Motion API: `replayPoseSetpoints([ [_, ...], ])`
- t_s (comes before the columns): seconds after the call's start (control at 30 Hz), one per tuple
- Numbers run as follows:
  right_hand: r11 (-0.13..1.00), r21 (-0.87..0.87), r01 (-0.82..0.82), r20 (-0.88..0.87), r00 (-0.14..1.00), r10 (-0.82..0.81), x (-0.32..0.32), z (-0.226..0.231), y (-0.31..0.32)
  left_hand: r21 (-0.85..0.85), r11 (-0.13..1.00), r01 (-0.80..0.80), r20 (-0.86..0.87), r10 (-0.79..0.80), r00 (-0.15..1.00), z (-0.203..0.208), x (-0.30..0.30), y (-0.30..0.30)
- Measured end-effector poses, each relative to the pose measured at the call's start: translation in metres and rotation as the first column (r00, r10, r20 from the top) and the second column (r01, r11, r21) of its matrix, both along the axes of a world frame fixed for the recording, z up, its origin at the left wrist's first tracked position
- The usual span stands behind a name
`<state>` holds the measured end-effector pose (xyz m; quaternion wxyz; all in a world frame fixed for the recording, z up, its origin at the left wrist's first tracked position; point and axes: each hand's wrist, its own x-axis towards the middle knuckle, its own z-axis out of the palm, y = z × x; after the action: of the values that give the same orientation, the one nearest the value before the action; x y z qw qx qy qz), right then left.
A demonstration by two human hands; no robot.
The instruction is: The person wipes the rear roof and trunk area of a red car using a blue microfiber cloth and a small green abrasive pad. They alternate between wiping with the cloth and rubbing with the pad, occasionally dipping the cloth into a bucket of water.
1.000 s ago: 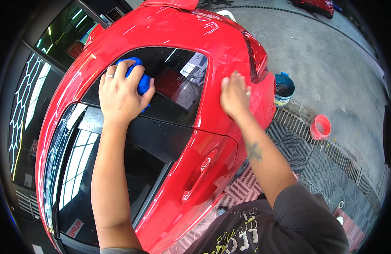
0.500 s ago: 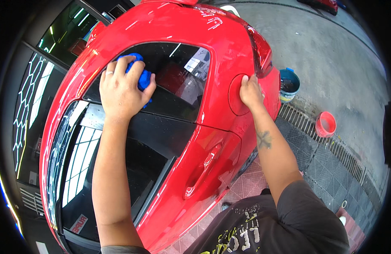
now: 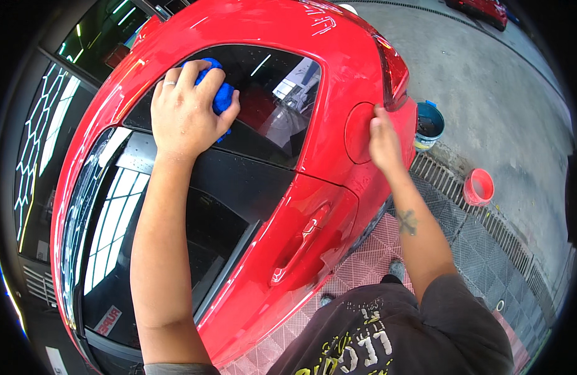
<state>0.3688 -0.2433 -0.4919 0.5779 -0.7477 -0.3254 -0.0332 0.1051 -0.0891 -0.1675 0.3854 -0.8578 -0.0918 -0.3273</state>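
Observation:
My left hand is closed around a bunched blue cloth and presses it against the dark rear side window of a red car. Part of the cloth sticks out past my fingers and thumb, and a little shows below the hand. My right hand is at the car's rear side panel, beside the round fuel flap. Seen nearly edge-on and slightly blurred, it has its thumb upward; its other fingers are mostly hidden. Whether anything is under it I cannot make out.
Beyond the car's rear corner stand a dark teal bucket and a smaller red bucket, near a floor drain grate. Grey and red floor tiles lie beside the car. The door handle is in front of me.
My right hand has slid off the fuel flap to its right edge. My left hand and the cloth remain on the window, slightly higher in view. The view itself has shifted a little.

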Motion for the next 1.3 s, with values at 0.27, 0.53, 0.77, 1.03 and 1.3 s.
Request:
replayPoseSetpoints([
  [0.27, 0.942, -0.319, -0.100, 0.091, 0.987, 0.136, -0.113, 0.001, -0.029, 0.016, 0.999, -0.045, -0.013, 0.045, 0.999, -0.001, -0.010, 0.000],
  [0.53, 0.962, -0.227, -0.148, 0.008, 0.988, 0.154, -0.103, -0.009, -0.027, -0.005, 0.999, -0.041, -0.022, 0.041, 0.999, 0.001, -0.012, 0.001],
  [0.77, 0.962, -0.269, -0.039, -0.051, 0.998, 0.026, -0.015, 0.012, -0.001, -0.013, 0.999, -0.043, -0.023, 0.043, 0.999, 0.001, -0.002, -0.001],
  [1.03, 0.941, -0.280, -0.192, 0.112, 0.967, 0.230, -0.119, 0.015, -0.034, 0.033, 0.999, -0.031, -0.019, 0.032, 0.999, -0.001, -0.012, 0.003],
  [1.3, 0.958, -0.153, -0.244, 0.149, 0.952, 0.267, -0.133, 0.017, -0.027, 0.010, 1.000, -0.020, -0.017, 0.020, 1.000, 0.000, -0.009, 0.001],
])
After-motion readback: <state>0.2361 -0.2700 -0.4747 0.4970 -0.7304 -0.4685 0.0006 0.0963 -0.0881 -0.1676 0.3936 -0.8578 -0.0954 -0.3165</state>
